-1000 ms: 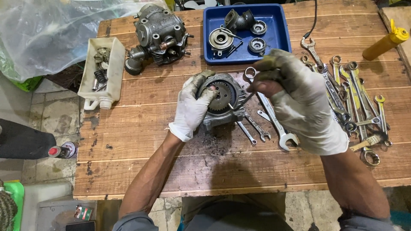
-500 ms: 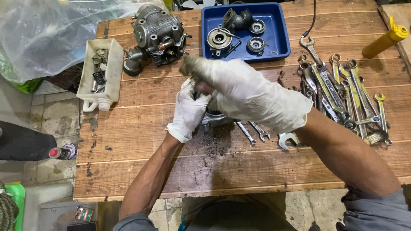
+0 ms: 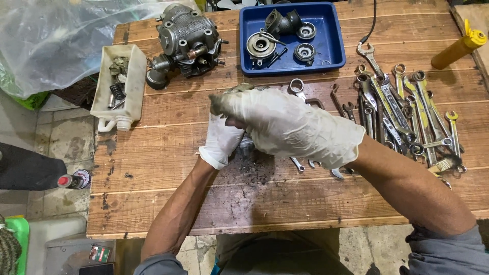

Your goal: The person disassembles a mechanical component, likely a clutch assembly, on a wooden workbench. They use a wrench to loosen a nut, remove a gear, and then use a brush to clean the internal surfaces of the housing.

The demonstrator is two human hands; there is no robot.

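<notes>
Both gloved hands meet at the centre of the frame over a small metal part [image 3: 246,146] on the wooden bench [image 3: 168,168]: the right hand [image 3: 285,125] lies flat across it, fingers stretched leftward, and the left hand [image 3: 222,140] is tucked beneath, so I cannot tell how either grips. Wrenches [image 3: 402,114] lie at the right, a blue tray [image 3: 248,61] top centre, an engine head [image 3: 186,38] upper left.
</notes>
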